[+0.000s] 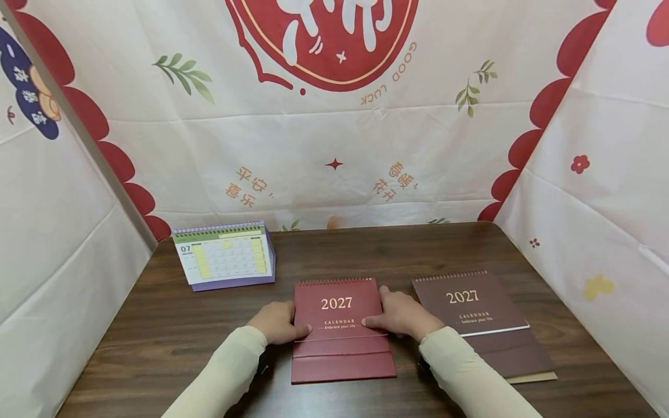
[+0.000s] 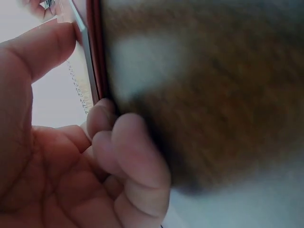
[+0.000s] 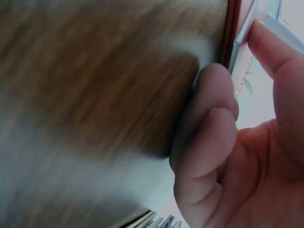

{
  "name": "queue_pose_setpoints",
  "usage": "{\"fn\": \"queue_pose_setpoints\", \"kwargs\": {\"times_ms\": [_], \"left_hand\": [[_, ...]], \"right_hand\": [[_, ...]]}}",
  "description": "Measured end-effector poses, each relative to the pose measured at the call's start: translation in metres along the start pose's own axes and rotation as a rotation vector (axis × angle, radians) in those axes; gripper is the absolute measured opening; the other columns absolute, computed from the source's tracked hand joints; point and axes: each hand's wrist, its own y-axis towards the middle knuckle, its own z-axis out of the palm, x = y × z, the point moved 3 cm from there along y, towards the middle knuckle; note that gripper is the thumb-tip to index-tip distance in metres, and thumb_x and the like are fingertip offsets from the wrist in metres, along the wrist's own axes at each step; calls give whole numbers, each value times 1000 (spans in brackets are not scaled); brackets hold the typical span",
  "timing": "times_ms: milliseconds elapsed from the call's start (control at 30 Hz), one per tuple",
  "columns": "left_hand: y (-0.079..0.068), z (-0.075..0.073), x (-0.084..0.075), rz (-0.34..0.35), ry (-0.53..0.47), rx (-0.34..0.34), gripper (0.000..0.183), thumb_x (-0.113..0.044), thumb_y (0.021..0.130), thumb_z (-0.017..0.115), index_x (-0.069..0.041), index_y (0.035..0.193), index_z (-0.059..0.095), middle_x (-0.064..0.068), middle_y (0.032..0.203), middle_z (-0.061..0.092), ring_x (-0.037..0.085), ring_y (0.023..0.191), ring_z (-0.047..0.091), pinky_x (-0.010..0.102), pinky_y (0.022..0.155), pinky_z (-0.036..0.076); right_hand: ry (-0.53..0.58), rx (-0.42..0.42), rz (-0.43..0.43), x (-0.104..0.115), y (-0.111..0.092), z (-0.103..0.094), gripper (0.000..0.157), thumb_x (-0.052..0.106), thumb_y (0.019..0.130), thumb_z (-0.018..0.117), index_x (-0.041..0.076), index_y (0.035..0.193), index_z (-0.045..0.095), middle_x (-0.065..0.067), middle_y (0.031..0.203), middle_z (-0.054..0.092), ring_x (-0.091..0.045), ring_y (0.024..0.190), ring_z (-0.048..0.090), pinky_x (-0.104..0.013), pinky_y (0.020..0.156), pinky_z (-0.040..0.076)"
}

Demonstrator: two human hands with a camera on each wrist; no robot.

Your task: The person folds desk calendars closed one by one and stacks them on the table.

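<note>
Both hands pinch the red 2027 desk calendar [image 1: 340, 325] — left hand [image 1: 277, 323], right hand [image 1: 402, 316]; keep thumbs level on its cover, lifting evenly.

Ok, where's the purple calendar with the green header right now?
In the head view the purple calendar stands at the table's far left, up and left of the red 2027 calendar held between both hands.

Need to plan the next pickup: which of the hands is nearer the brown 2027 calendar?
Right. The right hand grips the right edge of the red calendar, just beside the brown calendar. The left hand grips the red calendar's left edge, farther from it.
</note>
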Motion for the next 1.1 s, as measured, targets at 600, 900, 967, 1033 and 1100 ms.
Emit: {"fn": "queue_pose_setpoints", "kwargs": {"times_ms": [600, 900, 967, 1033, 1100], "left_hand": [[-7, -5, -15, 43, -12, -308, 32, -40, 79, 67, -11, 82, 53, 4, 84, 51, 22, 79, 49, 35, 67, 43], [0, 22, -33, 100, 250, -113, 80, -67, 84, 43, -17, 145, 29, 21, 151, 7, 40, 136, 2, 61, 101, 20], [3, 26, -32, 100, 259, -67, 81, -68, 85, 39, -18, 146, 24, 20, 151, 5, 39, 137, 0, 61, 101, 18], [5, 29, -32, 98, 276, -18, 82, -69, 85, 38, -18, 147, 22, 21, 151, 5, 40, 137, -1, 61, 101, 17], [6, 31, -33, 88, 293, 35, 82, -68, 85, 37, -17, 147, 20, 21, 151, 5, 40, 136, -3, 61, 102, 15]], "right_hand": [[43, -181, -98, 2, -4, -17, 45, 41, 84, 64, 6, 111, 52, -3, 87, 57, -16, 73, 53, -35, 64, 45], [-163, -90, -198, 21, -6, 5, 85, 57, 84, 54, 2, 143, 27, -25, 148, 14, -40, 136, 8, -57, 103, 20], [-212, -41, -172, 23, -5, 12, 90, 63, 83, 49, 4, 145, 22, -22, 150, 5, -39, 137, -1, -60, 103, 15], [-264, 6, -141, 25, -4, 18, 94, 69, 82, 44, 6, 147, 17, -20, 151, -1, -37, 137, -4, -61, 103, 12], [-306, 44, -118, 26, -4, 22, 97, 71, 81, 42, 6, 147, 13, -20, 151, -5, -38, 137, -5, -62, 102, 10]]}}
